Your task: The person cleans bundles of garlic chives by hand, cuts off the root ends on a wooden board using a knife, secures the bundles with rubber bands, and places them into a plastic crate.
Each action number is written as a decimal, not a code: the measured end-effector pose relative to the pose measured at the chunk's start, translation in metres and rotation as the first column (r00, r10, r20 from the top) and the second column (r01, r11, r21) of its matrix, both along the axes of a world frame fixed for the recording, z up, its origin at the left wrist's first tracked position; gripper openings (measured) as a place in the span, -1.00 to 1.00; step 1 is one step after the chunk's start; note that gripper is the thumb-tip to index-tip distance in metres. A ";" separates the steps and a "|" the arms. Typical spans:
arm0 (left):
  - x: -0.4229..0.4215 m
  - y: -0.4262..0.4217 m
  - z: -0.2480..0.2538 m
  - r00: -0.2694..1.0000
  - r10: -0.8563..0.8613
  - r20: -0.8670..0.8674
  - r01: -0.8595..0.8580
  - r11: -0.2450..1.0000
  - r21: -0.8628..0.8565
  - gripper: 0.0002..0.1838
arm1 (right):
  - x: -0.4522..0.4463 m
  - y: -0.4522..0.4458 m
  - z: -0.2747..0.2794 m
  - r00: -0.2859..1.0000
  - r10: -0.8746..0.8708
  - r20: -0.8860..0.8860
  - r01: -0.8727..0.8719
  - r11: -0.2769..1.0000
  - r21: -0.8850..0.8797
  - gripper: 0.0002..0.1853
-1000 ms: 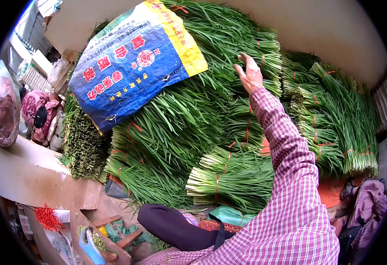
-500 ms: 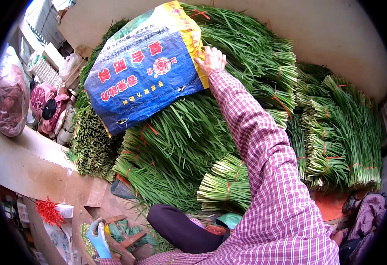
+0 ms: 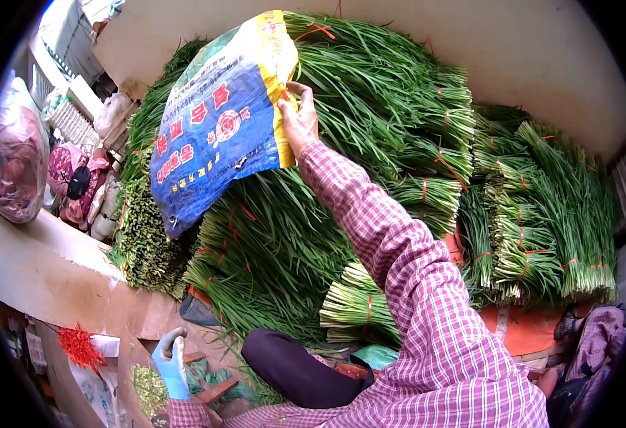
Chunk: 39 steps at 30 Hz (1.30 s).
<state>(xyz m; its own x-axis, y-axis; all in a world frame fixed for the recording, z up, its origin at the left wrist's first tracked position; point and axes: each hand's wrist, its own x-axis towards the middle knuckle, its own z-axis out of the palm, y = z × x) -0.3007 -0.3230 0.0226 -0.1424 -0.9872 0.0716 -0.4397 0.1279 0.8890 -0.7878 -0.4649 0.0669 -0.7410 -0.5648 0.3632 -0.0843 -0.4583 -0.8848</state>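
One blue, white and yellow printed sack slants over the left part of a large heap of long green stalks, creased and drooping at its lower corner. The bare right hand pinches the sack's yellow border between thumb and fingers, its plaid sleeve stretching across the heap. Lower left, the left hand, in a blue glove with pale fingertips, is loosely curled near a patch of chopped green bits; whether its thumb and fingers meet, I cannot tell. Bundles tied in red surround the sack: a pale-ended bunch near the dark-clothed knee, and a stack at the right beside the wall. A tuft of red strips sits at the lower left.
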 end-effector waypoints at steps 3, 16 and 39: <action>-0.016 0.005 0.008 0.999 -0.040 0.018 0.040 0.999 0.019 -0.80 | -0.002 -0.016 -0.008 0.995 -0.079 0.061 0.081 0.996 -0.024 -0.57; 0.002 -0.005 -0.017 0.999 -0.032 -0.029 0.033 0.998 0.046 -0.80 | -0.081 -0.015 0.036 0.871 -0.225 -0.436 0.391 0.855 0.340 -0.55; 0.014 0.061 0.037 0.876 0.173 0.451 -0.242 0.965 0.101 -0.72 | -0.288 0.217 -0.185 0.483 0.365 -0.796 0.845 0.045 0.533 -0.03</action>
<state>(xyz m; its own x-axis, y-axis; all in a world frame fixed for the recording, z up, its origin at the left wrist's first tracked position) -0.2871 -0.2621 0.0593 0.0846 -0.9913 -0.1005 -0.7872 -0.1284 0.6032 -1.0759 -0.2483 -0.1182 -0.7513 -0.6337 0.1845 -0.6319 0.7713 0.0760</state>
